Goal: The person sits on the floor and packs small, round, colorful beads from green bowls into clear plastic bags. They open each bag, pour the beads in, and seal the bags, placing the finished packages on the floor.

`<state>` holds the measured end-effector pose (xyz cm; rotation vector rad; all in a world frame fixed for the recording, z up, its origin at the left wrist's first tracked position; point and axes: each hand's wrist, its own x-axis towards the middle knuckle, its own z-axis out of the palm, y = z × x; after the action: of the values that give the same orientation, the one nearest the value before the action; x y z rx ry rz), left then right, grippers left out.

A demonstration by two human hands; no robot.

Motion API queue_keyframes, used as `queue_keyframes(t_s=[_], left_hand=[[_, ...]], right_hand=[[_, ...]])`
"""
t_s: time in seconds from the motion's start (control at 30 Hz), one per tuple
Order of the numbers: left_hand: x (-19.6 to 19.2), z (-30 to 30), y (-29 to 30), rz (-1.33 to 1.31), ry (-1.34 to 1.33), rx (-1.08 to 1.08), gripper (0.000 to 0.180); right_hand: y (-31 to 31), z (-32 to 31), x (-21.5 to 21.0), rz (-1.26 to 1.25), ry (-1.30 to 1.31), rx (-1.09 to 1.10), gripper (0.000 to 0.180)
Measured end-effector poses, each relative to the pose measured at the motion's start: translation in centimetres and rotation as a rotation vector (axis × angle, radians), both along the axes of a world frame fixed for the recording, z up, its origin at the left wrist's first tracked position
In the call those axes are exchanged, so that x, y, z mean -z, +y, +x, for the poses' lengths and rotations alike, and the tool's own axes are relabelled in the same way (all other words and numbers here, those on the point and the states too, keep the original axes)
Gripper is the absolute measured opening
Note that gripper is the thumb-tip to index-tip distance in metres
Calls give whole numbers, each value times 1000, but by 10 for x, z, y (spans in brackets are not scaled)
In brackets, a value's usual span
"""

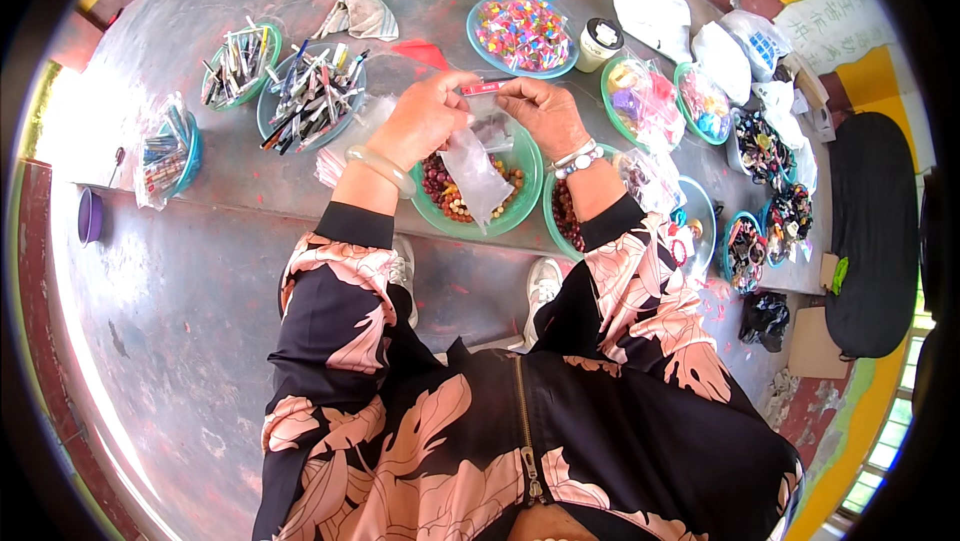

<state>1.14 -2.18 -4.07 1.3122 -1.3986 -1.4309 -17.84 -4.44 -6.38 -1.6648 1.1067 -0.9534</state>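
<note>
My left hand (428, 119) and my right hand (548, 119) pinch a small red strip with pale markings (484, 88) between them. Its exact kind is too small to make out. Below my left fingers hangs a clear plastic bag (474, 177), and I cannot tell whether they grip it too. Under both hands sits a green bowl (532, 184), with dark red and yellow-orange beads (440, 189) partly hidden by the bag. My right wrist is above a second green bowl (550, 224) of dark beads, which my sleeve partly covers.
Bowls of pens (312, 101) stand to the left, beside a grey cloth (360, 17). Ahead is a blue bowl (475, 51) of colourful small pieces, next to a lidded cup (600, 43). White bags (650, 11) and baskets of dark trinkets (765, 149) crowd the right side.
</note>
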Motion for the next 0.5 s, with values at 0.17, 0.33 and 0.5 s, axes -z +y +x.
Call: queue_keyframes(t_s=[0.17,0.33,0.5], left_hand=[[1,1,0,-84,-174,48,20],[-12,-1,3,-100,-204,-26,12],[-10,4,1,-140,-103,-51,8]], right_hand=[[1,-1,-2,-68,56,-47,15],[4,1,-8,-26,-42,-51,13],[6,2,-13,20,-93,12,10]])
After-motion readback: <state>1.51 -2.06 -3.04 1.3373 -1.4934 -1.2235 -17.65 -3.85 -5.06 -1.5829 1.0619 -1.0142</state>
